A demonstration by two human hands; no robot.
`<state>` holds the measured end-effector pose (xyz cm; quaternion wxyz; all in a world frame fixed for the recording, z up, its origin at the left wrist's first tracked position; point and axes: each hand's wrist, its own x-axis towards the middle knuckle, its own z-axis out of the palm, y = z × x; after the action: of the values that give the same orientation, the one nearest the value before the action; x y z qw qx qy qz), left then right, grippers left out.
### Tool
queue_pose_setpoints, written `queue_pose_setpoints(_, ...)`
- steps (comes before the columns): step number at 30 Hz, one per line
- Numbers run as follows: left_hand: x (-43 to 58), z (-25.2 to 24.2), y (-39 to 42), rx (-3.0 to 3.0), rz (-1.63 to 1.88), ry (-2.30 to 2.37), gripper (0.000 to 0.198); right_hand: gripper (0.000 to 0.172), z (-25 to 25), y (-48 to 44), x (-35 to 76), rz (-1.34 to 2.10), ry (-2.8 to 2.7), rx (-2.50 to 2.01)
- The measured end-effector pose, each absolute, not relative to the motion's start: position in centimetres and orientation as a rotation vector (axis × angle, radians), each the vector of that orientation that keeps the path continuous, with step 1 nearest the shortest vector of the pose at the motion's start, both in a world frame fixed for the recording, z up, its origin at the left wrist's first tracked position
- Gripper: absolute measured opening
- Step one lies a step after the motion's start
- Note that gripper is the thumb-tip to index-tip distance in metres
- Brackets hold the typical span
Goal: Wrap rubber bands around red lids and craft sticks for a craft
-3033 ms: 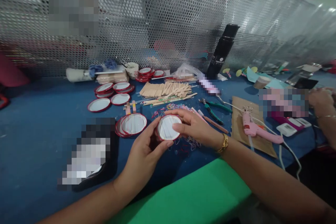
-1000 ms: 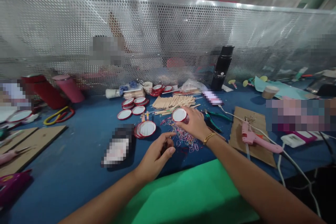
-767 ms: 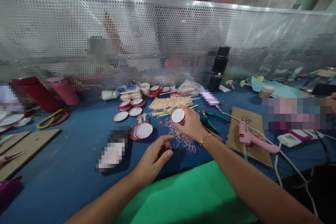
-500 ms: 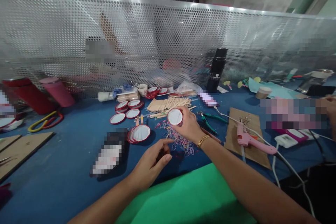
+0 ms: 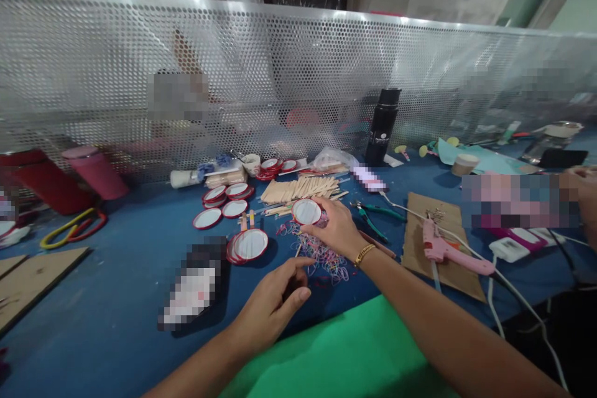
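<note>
My right hand point(image 5: 333, 226), with a gold bracelet at the wrist, pinches a round red-rimmed disc point(image 5: 306, 212) with a pale, shiny face. The disc is tilted above a loose pile of coloured rubber bands point(image 5: 329, 258). Nearer to me, my left hand point(image 5: 280, 292) hovers with fingers loosely curved and the thumb apart, holding nothing visible. To its upper left lie overlapping red-rimmed discs point(image 5: 250, 245) on the blue table. Several more stacked discs point(image 5: 234, 208) sit farther back, beside a heap of flat wooden sticks point(image 5: 301, 188).
Green-handled pliers point(image 5: 373, 224) lie right of my right hand. Farther right, a pink glue gun point(image 5: 454, 252) rests on cardboard point(image 5: 413, 236), its cable trailing. A black bottle point(image 5: 382, 127) stands near the perforated metal screen point(image 5: 224, 74). At left are scissors point(image 5: 65, 230). Another person's hand point(image 5: 585, 193) shows at right.
My right hand has lowered slightly toward the rubber bands, and the disc in it has tipped flatter. My left hand has shifted slightly down and to the right. The whole view has moved a little.
</note>
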<state>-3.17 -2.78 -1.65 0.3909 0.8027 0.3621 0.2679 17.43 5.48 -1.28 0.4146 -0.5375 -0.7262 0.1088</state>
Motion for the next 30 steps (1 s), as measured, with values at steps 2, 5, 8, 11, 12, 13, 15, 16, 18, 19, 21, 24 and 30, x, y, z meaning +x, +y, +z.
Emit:
queue_pose_setpoints(2,-3.20,-1.60,-2.77,2.056,0.679,0.907,0.040,0.063,-1.42,5.56,17.43,0.260,-1.830,-1.367)
queue_pose_setpoints(5,-3.28,-1.57,-2.75,2.054,0.669,0.897,0.041,0.060,-1.59,5.69,17.51,0.232,-1.825,-1.388)
queue_pose_setpoints(8,-3.42,-1.68,-2.72,2.026,0.671,0.888,0.041,0.059,-1.72,5.85,17.65,0.208,-1.830,-1.397)
queue_pose_setpoints(11,-3.55,-1.83,-2.71,1.984,0.679,0.881,0.040,0.062,-1.90,6.01,17.77,0.191,-1.843,-1.399)
queue_pose_setpoints(12,-3.57,-1.87,-2.72,1.966,0.684,0.877,0.039,0.064,-1.98,6.07,17.80,0.185,-1.847,-1.401)
queue_pose_setpoints(13,-3.58,-1.90,-2.72,1.944,0.690,0.871,0.039,0.066,-2.05,6.12,17.82,0.181,-1.850,-1.402)
queue_pose_setpoints(15,-3.59,-1.96,-2.74,1.891,0.705,0.853,0.039,0.068,-2.18,6.19,17.84,0.175,-1.859,-1.401)
queue_pose_setpoints(16,-3.58,-1.99,-2.74,1.865,0.713,0.842,0.039,0.069,-2.22,6.21,17.85,0.174,-1.865,-1.400)
queue_pose_setpoints(18,-3.58,-2.05,-2.73,1.829,0.728,0.826,0.040,0.069,-2.27,6.22,17.84,0.174,-1.875,-1.401)
queue_pose_setpoints(19,-3.58,-2.09,-2.73,1.820,0.733,0.822,0.040,0.069,-2.27,6.21,17.83,0.173,-1.877,-1.403)
queue_pose_setpoints(21,-3.59,-2.15,-2.72,1.810,0.742,0.816,0.040,0.069,-2.28,6.17,17.79,0.169,-1.878,-1.408)
queue_pose_setpoints(24,-3.59,-2.20,-2.72,1.798,0.751,0.803,0.040,0.070,-2.29,6.11,17.73,0.162,-1.869,-1.422)
queue_pose_setpoints(30,-3.51,-2.09,-2.72,1.780,0.747,0.819,0.040,0.069,-2.23,6.05,17.68,0.157,-1.860,-1.434)
